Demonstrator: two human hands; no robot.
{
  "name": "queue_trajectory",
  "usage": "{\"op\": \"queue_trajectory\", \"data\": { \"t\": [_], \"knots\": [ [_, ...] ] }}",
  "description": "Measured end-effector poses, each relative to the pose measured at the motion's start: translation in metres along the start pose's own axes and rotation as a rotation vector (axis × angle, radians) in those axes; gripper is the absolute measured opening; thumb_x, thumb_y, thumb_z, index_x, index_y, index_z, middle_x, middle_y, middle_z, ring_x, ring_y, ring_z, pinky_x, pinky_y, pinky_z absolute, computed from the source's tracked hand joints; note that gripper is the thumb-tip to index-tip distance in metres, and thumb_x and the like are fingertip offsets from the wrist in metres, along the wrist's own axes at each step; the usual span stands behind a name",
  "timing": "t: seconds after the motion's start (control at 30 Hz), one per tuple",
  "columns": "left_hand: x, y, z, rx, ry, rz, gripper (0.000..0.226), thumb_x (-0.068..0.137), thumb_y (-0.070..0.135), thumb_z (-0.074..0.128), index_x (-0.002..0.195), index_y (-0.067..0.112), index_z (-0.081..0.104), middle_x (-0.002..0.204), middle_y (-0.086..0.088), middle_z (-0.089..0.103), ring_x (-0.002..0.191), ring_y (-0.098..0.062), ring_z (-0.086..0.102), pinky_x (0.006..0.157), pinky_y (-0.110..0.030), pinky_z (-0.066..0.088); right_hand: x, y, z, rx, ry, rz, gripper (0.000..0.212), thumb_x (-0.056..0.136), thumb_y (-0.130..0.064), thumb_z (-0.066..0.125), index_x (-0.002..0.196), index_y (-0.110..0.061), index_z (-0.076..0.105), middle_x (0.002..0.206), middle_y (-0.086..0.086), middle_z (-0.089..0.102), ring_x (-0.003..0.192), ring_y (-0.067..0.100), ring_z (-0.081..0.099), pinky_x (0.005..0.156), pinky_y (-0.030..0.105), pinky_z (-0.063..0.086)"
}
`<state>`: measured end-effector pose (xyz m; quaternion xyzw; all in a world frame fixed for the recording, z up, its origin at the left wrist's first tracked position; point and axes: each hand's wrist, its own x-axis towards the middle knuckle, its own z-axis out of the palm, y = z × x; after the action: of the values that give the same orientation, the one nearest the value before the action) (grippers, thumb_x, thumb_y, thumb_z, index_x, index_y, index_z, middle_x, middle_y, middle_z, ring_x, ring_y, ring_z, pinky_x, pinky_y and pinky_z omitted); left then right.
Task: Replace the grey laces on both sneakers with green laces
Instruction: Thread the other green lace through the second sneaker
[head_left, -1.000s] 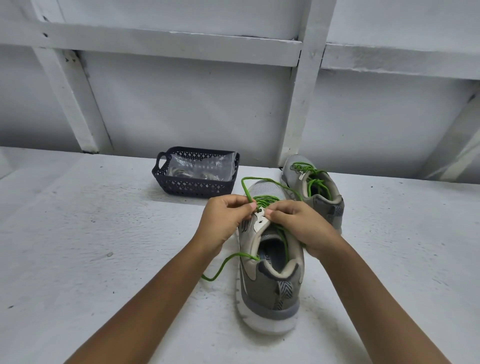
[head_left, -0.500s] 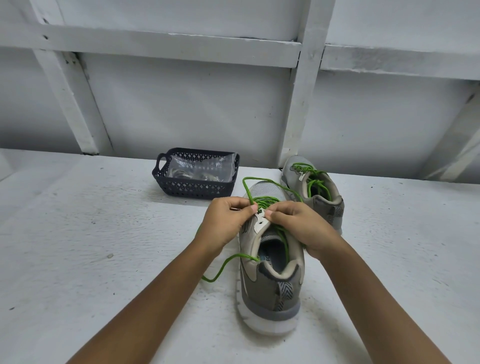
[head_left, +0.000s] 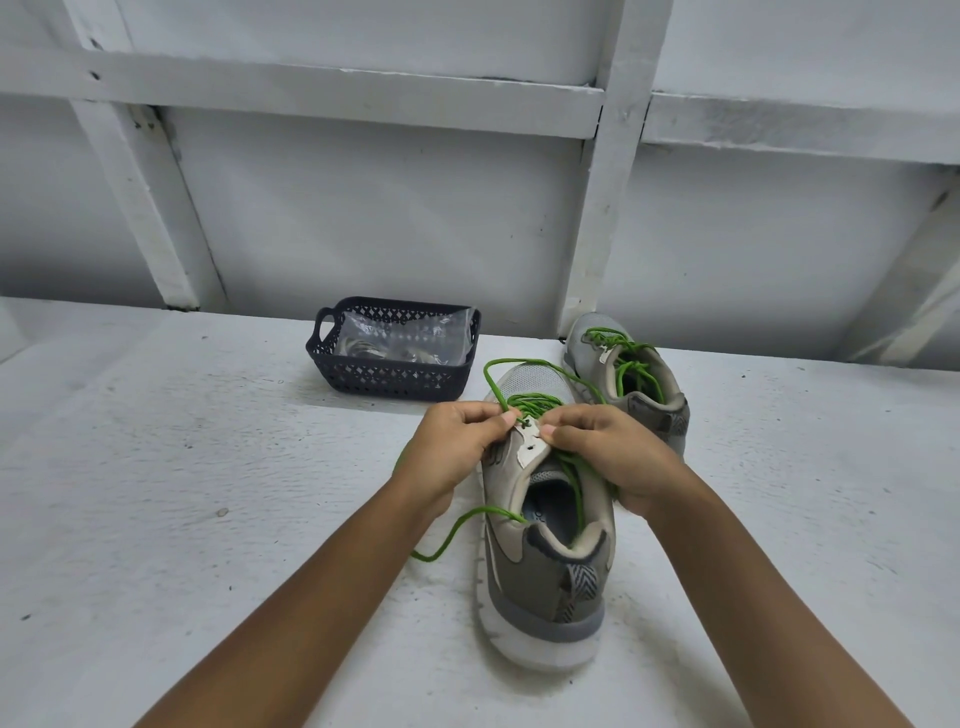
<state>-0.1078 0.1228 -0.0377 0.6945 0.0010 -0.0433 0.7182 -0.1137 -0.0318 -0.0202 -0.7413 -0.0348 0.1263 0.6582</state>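
Observation:
A grey sneaker (head_left: 545, 577) stands heel toward me on the white surface, threaded with a green lace (head_left: 530, 402). My left hand (head_left: 460, 449) pinches the lace at the upper left eyelets. My right hand (head_left: 608, 457) pinches the lace on the right side of the tongue. One loose lace end (head_left: 452, 535) trails off the shoe's left side, and a loop arcs over the toe. Behind it to the right stands the second grey sneaker (head_left: 631, 382), laced in green.
A dark lattice basket (head_left: 395, 374) holding a clear plastic bag sits behind and left of the shoes. A white wall with beams rises right behind the surface, with a post (head_left: 597, 218) next to the far sneaker.
My hands stay at the upper eyelets with only small finger shifts; the left hand's pinch has moved slightly inward. Shoes and basket have not moved.

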Motion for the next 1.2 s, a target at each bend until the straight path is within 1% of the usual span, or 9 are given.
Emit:
{"op": "queue_trajectory", "data": {
  "t": [0.13, 0.27, 0.4, 0.7, 0.8, 0.9, 0.97, 1.07, 1.2],
  "knots": [
    [-0.001, -0.001, 0.004, 0.093, 0.053, 0.082, 0.018, 0.088, 0.010, 0.063, 0.073, 0.018, 0.070, 0.080, -0.011, 0.065, 0.076, -0.019, 0.053, 0.072, -0.033, 0.046, 0.000, 0.002, -0.001, 0.038, -0.015, -0.016, 0.023, 0.092, -0.001, 0.053, 0.074, -0.009, 0.065, 0.069, 0.003, 0.064, 0.063, 0.009, 0.061, 0.066, 0.018, 0.052],
    [-0.001, -0.002, 0.004, 0.251, 0.124, 0.170, 0.009, 0.086, 0.014, 0.066, 0.081, 0.015, 0.073, 0.083, -0.006, 0.071, 0.077, -0.014, 0.061, 0.079, -0.034, 0.051, 0.001, 0.004, 0.000, 0.004, -0.002, -0.033, 0.026, 0.092, -0.001, 0.053, 0.072, -0.011, 0.066, 0.066, 0.000, 0.064, 0.062, 0.006, 0.060, 0.065, 0.017, 0.051],
    [0.000, -0.003, 0.004, 0.475, 0.198, 0.309, 0.014, 0.086, 0.018, 0.067, 0.094, 0.008, 0.073, 0.088, 0.002, 0.065, 0.081, -0.013, 0.062, 0.076, -0.023, 0.047, 0.002, 0.005, 0.001, -0.067, 0.016, -0.050, 0.028, 0.092, -0.003, 0.054, 0.070, -0.015, 0.066, 0.065, -0.004, 0.064, 0.062, 0.004, 0.060, 0.067, 0.018, 0.050],
    [-0.001, 0.003, -0.001, 0.766, 0.135, 0.550, 0.016, 0.089, 0.014, 0.060, 0.097, 0.004, 0.071, 0.094, 0.003, 0.059, 0.078, -0.007, 0.051, 0.068, -0.013, 0.035, 0.002, 0.002, 0.006, -0.182, 0.021, -0.075, 0.025, 0.094, -0.006, 0.053, 0.072, -0.013, 0.064, 0.071, 0.002, 0.060, 0.070, 0.011, 0.055, 0.074, 0.026, 0.046],
    [0.000, 0.004, -0.002, 0.805, 0.112, 0.567, 0.019, 0.090, 0.014, 0.060, 0.102, 0.003, 0.071, 0.099, -0.001, 0.062, 0.081, -0.010, 0.053, 0.068, -0.014, 0.035, 0.000, 0.001, 0.007, -0.206, 0.032, -0.070, 0.023, 0.094, -0.008, 0.053, 0.075, -0.011, 0.065, 0.074, 0.005, 0.060, 0.073, 0.012, 0.055, 0.075, 0.028, 0.046],
    [-0.001, 0.004, 0.000, 0.828, 0.094, 0.562, 0.020, 0.089, 0.014, 0.061, 0.103, 0.003, 0.071, 0.101, -0.004, 0.063, 0.087, -0.017, 0.059, 0.074, -0.020, 0.041, 0.000, 0.001, 0.008, -0.305, 0.091, -0.062, 0.022, 0.095, -0.013, 0.052, 0.087, 0.001, 0.067, 0.081, 0.019, 0.060, 0.079, 0.015, 0.053, 0.085, 0.040, 0.048],
    [-0.002, 0.004, 0.001, 0.835, 0.080, 0.556, 0.020, 0.089, 0.013, 0.061, 0.103, 0.003, 0.071, 0.102, -0.004, 0.063, 0.091, -0.018, 0.059, 0.077, -0.021, 0.041, 0.000, -0.001, 0.009, -0.358, 0.123, -0.073, 0.023, 0.095, -0.011, 0.050, 0.087, 0.004, 0.065, 0.084, 0.026, 0.058, 0.078, 0.015, 0.051, 0.089, 0.042, 0.046],
    [-0.001, 0.005, -0.001, 0.888, 0.011, 0.523, 0.023, 0.092, 0.011, 0.055, 0.108, 0.004, 0.070, 0.109, -0.004, 0.060, 0.099, -0.016, 0.057, 0.083, -0.020, 0.040, -0.002, -0.003, 0.010, -0.430, 0.109, -0.104, 0.025, 0.092, -0.003, 0.047, 0.079, -0.007, 0.068, 0.086, 0.023, 0.063, 0.075, 0.012, 0.053, 0.074, 0.028, 0.047],
    [-0.002, 0.007, -0.007, 0.792, -0.098, 0.324, 0.027, 0.093, 0.022, 0.052, 0.111, 0.011, 0.068, 0.114, 0.005, 0.053, 0.106, -0.009, 0.053, 0.088, -0.019, 0.037, -0.001, -0.002, 0.010, -0.532, 0.093, -0.148, 0.013, 0.086, -0.004, 0.059, 0.081, -0.005, 0.071, 0.081, 0.017, 0.064, 0.074, 0.015, 0.052, 0.067, 0.027, 0.043]
  ]
}}
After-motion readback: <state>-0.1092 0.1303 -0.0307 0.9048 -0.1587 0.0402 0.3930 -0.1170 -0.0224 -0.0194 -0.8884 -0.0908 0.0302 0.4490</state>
